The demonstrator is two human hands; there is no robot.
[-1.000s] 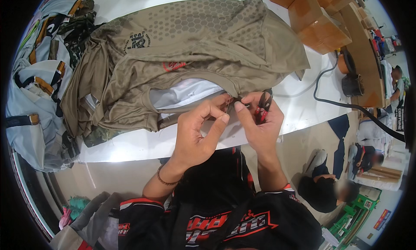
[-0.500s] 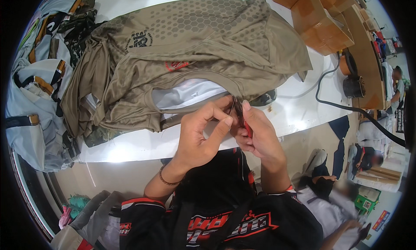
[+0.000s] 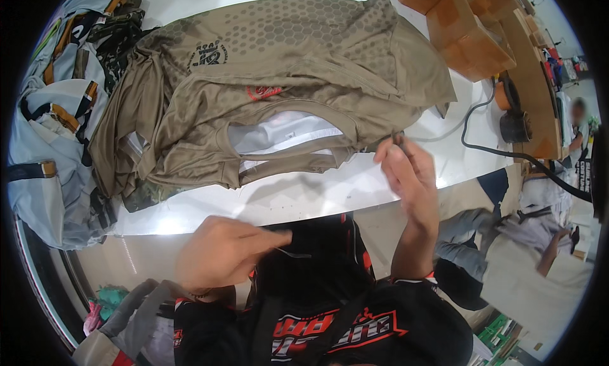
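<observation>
A khaki-brown shirt [image 3: 330, 61] with a honeycomb print lies spread on the white table, its neck opening towards me. Off the table's near edge, in front of my body, my left hand [image 3: 225, 252] is smeared by motion, its fingers pinched together. A thin pale thread [image 3: 298, 255] trails from its fingertips. My right hand [image 3: 411, 172] is raised by the shirt's near right side, closed round small snips [image 3: 398, 138]. Only their dark tip shows above the fingers; the rest is hidden in the palm.
The white table [image 3: 304, 198] runs across the view. Piled garments [image 3: 54, 137] crowd its left end. Cardboard boxes [image 3: 472, 39], a tape roll [image 3: 515, 126] and a black cable [image 3: 476, 149] are at the right. Other people [image 3: 530, 258] work beyond, right.
My hands have parted: the left has dropped back towards my body with the thread, the right has moved right with the snips. The shirt's neckline has been let go and lies flatter.
</observation>
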